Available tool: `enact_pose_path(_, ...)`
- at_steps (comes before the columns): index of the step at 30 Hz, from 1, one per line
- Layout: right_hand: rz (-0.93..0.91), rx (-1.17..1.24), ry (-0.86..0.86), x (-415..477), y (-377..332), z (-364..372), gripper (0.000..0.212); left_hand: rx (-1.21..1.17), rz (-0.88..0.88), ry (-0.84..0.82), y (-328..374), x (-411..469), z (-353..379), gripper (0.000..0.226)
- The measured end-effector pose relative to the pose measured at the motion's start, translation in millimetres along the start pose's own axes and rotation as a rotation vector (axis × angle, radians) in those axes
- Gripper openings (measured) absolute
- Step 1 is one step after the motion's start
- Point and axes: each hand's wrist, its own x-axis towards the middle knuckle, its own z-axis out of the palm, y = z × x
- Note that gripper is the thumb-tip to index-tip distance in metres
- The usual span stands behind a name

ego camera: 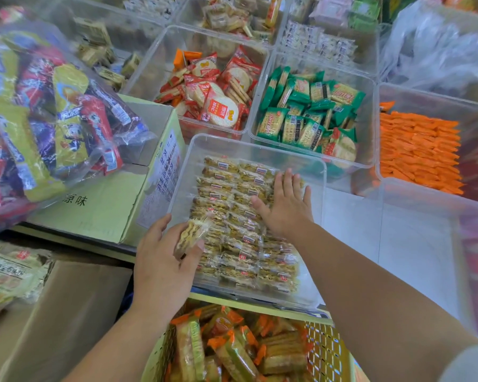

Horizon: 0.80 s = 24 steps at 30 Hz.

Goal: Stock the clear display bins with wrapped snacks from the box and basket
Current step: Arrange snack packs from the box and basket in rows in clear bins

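Observation:
A clear display bin (260,146) in the middle holds rows of clear-wrapped golden snacks (232,216). My left hand (163,266) grips one such wrapped snack (189,237) over the bin's near left corner. My right hand (284,205) lies flat with straight fingers on the packed snacks at the right of the bin. Below, a yellow basket (326,351) holds orange-and-green wrapped snacks (232,351). A green cardboard box (100,210) stands to the left of the bin.
Other clear bins behind hold red-wrapped round crackers (218,95), green-wrapped crackers (307,114) and orange sticks (417,153). A large plastic bag of colourful packets (39,111) lies on the box. A brown carton (66,312) and cracker packs (9,274) sit at lower left.

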Motion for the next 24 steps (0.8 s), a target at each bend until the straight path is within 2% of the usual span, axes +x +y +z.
enact_pose_path(2,-0.003,-0.008,-0.028,2.3,0.4,-0.7,0.107,0.013,0.005,0.001,1.2,0.6,-0.9,0.044)
enact_pose_path(4,-0.009,-0.012,-0.046,2.4,0.2,-4.1,0.107,-0.056,0.022,-0.002,3.0,0.3,-4.2,0.031)
enact_pose_path(6,-0.004,0.011,-0.071,-0.1,-0.8,-13.5,0.106,-0.288,-0.029,0.039,7.3,-2.5,-10.6,0.008)
enact_pose_path(8,-0.001,0.054,-0.041,-8.1,-5.0,-26.6,0.1,-0.529,-0.153,0.107,10.2,-5.2,-16.8,0.007)
enact_pose_path(10,-0.047,0.134,0.078,-26.0,-15.6,-38.8,0.086,-0.688,-0.253,0.17,13.1,-6.8,-25.5,0.004)
enact_pose_path(11,-0.092,0.218,0.133,-40.4,-23.7,-43.9,0.078,-0.784,-0.295,0.159,16.2,-7.4,-30.3,0.007)
enact_pose_path(14,-0.253,0.601,0.128,-95.6,-51.8,-53.6,0.053,-1.043,-0.415,0.045,19.8,-8.9,-37.4,0.065)
enact_pose_path(15,-0.288,0.74,0.068,-113.6,-60.9,-55.2,0.047,-1.078,-0.413,0.027,21.4,-11.5,-37.9,0.061)
enact_pose_path(17,-0.304,1.03,-0.098,-142.4,-74.8,-56.0,0.047,-1.102,-0.369,0.004,24.4,-17.3,-37.7,0.016)
enact_pose_path(19,-0.361,1.161,-0.165,-160.6,-80.3,-55.8,0.058,-1.113,-0.389,-0.025,25.5,-22.7,-35.8,0.023)
enact_pose_path(21,-0.513,1.101,-0.109,-171.5,-76.9,-57.8,0.062,-1.137,-0.421,-0.051,23.2,-25.9,-34.5,0.025)
enact_pose_path(24,-0.745,0.796,-0.047,-178.9,-64.7,-58.6,0.069,-1.137,-0.44,-0.076,21.6,-28.7,-38.3,0.022)
